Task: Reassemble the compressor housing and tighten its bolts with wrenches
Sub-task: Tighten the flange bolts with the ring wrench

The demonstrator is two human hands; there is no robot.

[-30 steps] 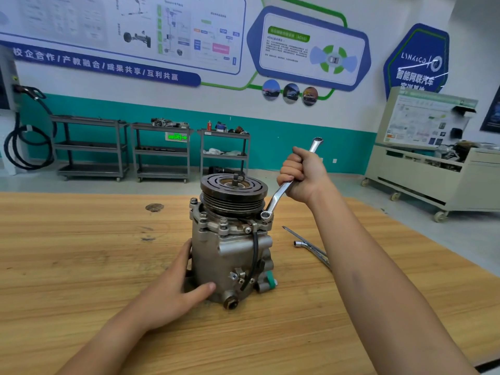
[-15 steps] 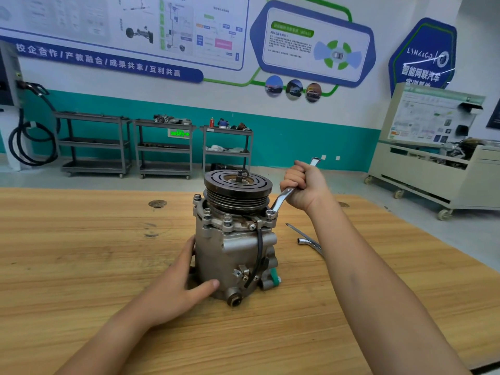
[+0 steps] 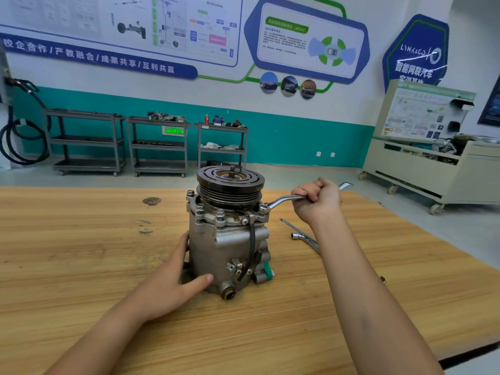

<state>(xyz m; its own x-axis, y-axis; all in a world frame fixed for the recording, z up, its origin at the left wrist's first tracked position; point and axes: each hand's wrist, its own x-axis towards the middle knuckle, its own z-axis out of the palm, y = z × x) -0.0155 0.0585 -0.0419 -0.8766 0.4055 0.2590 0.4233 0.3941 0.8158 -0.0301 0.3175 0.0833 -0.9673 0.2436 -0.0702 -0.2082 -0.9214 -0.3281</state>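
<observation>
desk: wooden desk (image 3: 81, 266); dark stain (image 3: 151, 200) near the far edge, left of centre.
left hand: left hand (image 3: 173, 280) flat against the housing's left flank. Fingers straight, thumb stretched across the lower front. It braces the housing and isn't wrapped round it.
compressor: AC compressor (image 3: 230, 247) upright mid-desk, nearer the far edge than the near one. Clutch pulley (image 3: 230, 182) on top, black lead (image 3: 253, 239) down the front. Housing looks closed up.
bolts: flange bolts (image 3: 219, 213) sit round the top flange. Can't tell which are tight.
spanner: ring spanner (image 3: 284, 198), ring end on the right-side bolt (image 3: 263, 208), shank running out toward the desk's right edge.
right hand: right hand (image 3: 318, 200) clenched round the spanner shank, with the far end poking out past the fist.
spares: spare wrenches (image 3: 303, 235) flat on the desk just right of the compressor, partly under the right forearm, untouched.
step: my read is that assembly is done and this is the tightening stage, on the right-side bolt.
next: the pull needs a counter-push from the left hand so the body doesn't spin or tip. The pulley overhangs the bolts, so keep the arc short, re-seat the ring and repeat, then move to the next bolt, preferably crosswise.
risk: a half-seated ring could round the bolt head.
</observation>
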